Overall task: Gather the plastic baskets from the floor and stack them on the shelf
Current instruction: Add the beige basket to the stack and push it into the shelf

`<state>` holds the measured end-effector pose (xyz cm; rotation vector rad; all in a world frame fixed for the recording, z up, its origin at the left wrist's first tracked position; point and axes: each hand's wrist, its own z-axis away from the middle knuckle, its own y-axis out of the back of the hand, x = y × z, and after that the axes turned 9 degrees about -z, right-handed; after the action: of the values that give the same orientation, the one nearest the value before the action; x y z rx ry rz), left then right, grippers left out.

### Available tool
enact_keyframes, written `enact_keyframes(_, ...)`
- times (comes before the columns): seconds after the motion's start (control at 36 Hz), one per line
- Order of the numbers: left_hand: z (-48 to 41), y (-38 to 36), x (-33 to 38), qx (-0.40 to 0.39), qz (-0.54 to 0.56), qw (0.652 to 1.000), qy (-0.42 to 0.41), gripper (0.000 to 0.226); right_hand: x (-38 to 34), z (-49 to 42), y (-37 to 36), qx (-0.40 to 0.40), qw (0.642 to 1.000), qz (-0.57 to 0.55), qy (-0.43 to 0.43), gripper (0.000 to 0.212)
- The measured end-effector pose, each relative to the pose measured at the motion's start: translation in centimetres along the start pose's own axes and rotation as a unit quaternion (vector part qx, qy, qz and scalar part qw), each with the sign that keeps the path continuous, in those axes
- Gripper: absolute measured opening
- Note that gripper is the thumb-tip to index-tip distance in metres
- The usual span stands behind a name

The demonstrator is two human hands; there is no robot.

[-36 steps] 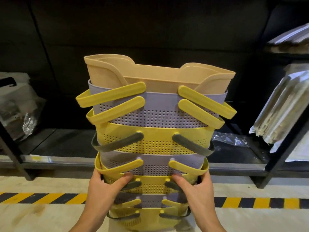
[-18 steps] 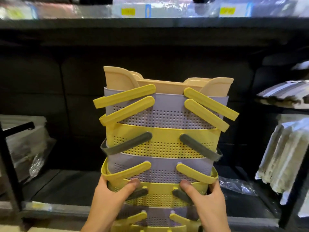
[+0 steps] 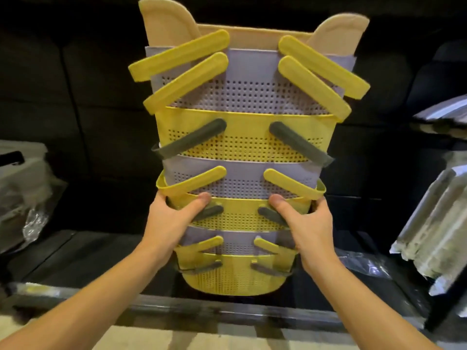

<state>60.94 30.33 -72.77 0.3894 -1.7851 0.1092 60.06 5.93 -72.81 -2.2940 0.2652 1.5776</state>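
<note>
Basket stack point(image 3: 240, 142) upright and nested, yellow and lilac, with a beige basket point(image 3: 164, 24) on top. Left hand point(image 3: 169, 223) and right hand point(image 3: 307, 223) clamp it low, one per side. Thumbs press on the front of a yellow basket. Other fingers wrap round the sides, mostly hidden. Stack bottom hangs just over the shelf point(image 3: 75, 253) front edge; can't tell if it touches. Wrapped bundles point(image 3: 429, 238) at the shelf's right end, wrapped box point(image 3: 22, 188) at the left end.

My left hand point(image 3: 171, 221), right hand point(image 3: 308, 223): fingers hidden behind tall nested stack of yellow, lilac and beige perforated plastic baskets point(image 3: 240, 137); grey plastic-wrapped bundles point(image 3: 434, 223), right: blurred, edge-cut, contents untellable.
</note>
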Motion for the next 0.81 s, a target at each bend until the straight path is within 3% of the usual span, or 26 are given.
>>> enact_keyframes(0.39, -5.0, -2.6, -7.1, -0.017, -0.052, 0.998, 0.021, 0.083, 7.0, -3.3, -1.4, 0.003, 0.999, 0.023, -0.04, 0.088)
enact_keyframes(0.81, -6.6, -4.3, -9.2, -0.043, -0.056, 0.997, 0.02, 0.084, 9.7, -4.0, -1.4, 0.022, 0.998, 0.003, -0.053, 0.086)
